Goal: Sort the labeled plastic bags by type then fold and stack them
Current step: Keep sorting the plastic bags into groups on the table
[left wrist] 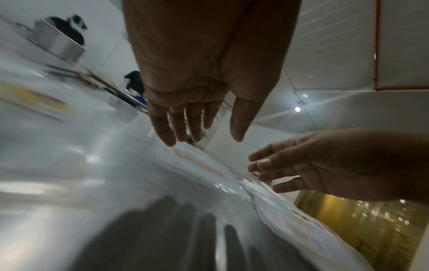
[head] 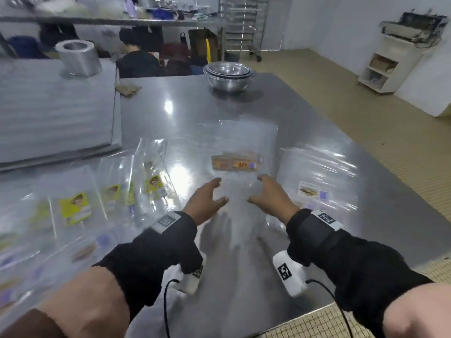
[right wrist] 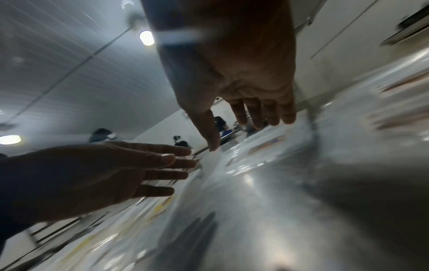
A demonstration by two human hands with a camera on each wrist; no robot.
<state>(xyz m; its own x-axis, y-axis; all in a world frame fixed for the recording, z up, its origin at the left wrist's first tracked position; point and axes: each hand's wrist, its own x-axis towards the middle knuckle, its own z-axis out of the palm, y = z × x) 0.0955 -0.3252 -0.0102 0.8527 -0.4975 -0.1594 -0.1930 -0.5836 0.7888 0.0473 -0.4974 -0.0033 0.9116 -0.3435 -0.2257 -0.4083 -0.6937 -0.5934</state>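
Nested steel bowls (head: 229,73), contents unseen

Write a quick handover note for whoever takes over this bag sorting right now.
Left hand and right hand: both open, holding nothing, reaching toward the orange-label bags at the table's centre.
Yellow-label bags lie loosely spread at left, with some other labels among the bags nearest you; the fish-label bags sit at right.
Done: rough grouping by label.
Left: fold and stack each group.
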